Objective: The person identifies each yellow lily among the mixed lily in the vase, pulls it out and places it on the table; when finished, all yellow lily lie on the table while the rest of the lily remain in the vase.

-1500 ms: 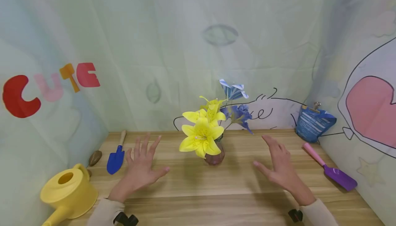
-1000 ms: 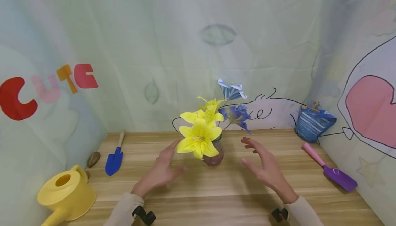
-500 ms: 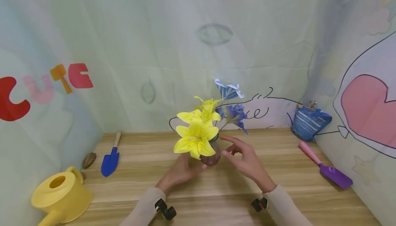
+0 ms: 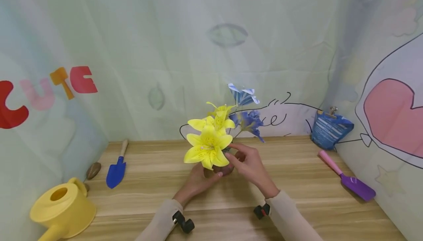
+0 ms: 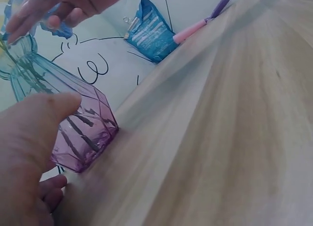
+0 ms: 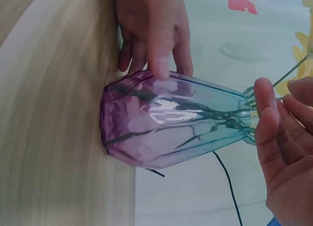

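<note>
A faceted glass vase (image 6: 171, 118), purple at the base and turquoise at the neck, stands on the wooden table with dark stems inside. From it rise yellow lilies (image 4: 208, 146) and blue flowers (image 4: 249, 121). My left hand (image 4: 198, 180) holds the lower body of the vase, its thumb (image 5: 66, 106) along the near side and the fingers beyond it. At the neck is my right hand (image 4: 249, 164), its bent fingers (image 6: 266, 138) overlapping the rim close to a stem. I cannot tell whether these fingers grip the neck or a stem.
On the left are a yellow watering can (image 4: 66, 208), a brown stone (image 4: 94, 170) and a blue trowel (image 4: 116, 173). A blue clipped bag (image 4: 330, 129) and a purple scoop with a pink handle (image 4: 357, 186) lie on the right. A printed cloth (image 4: 185, 50) hangs behind.
Both hands have come inward from wide apart. The left has taken hold of the vase's body and the right has reached its neck. The vase and flowers keep their place.
</note>
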`<act>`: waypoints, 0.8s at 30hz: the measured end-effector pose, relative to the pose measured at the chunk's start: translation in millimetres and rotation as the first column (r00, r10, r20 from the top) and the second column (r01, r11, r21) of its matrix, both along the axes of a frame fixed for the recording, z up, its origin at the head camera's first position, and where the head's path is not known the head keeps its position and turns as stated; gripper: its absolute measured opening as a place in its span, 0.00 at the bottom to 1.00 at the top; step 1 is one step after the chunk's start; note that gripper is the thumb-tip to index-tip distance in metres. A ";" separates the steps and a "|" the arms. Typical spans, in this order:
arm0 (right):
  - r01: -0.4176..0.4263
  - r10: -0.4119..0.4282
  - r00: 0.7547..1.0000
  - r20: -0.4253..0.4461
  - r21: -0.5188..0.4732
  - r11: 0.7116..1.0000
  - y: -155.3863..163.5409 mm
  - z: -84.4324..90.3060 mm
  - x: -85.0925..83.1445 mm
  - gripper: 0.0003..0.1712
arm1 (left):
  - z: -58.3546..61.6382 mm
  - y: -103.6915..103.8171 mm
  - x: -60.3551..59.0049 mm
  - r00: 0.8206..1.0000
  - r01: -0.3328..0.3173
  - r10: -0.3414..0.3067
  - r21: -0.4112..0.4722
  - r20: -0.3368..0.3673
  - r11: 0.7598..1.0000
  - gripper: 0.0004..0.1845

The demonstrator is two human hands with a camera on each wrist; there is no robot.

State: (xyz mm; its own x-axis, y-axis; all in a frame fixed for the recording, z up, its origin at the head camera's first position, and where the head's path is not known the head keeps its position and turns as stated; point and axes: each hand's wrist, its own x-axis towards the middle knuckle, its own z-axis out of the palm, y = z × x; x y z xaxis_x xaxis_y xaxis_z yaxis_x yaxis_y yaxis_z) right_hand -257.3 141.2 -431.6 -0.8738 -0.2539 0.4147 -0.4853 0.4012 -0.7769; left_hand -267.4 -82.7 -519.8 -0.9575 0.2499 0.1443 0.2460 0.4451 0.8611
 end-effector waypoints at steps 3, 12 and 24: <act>0.005 -0.005 1.000 -0.004 -0.025 1.000 -4.8 1.4 -1.9 0.17 | -2.0 0.6 -2.3 0.999 0.007 -0.008 -0.014 -0.047 1.000 0.39; 0.008 -0.005 1.000 0.026 -0.114 0.993 -17.5 5.6 -4.9 0.13 | -7.6 3.4 -5.5 0.996 0.000 -0.004 -0.042 -0.092 0.999 0.33; 0.066 -0.085 0.985 -0.151 -0.127 0.990 -25.7 -0.6 -7.0 0.11 | -9.1 2.6 -3.0 0.996 0.012 -0.012 -0.005 -0.088 1.000 0.33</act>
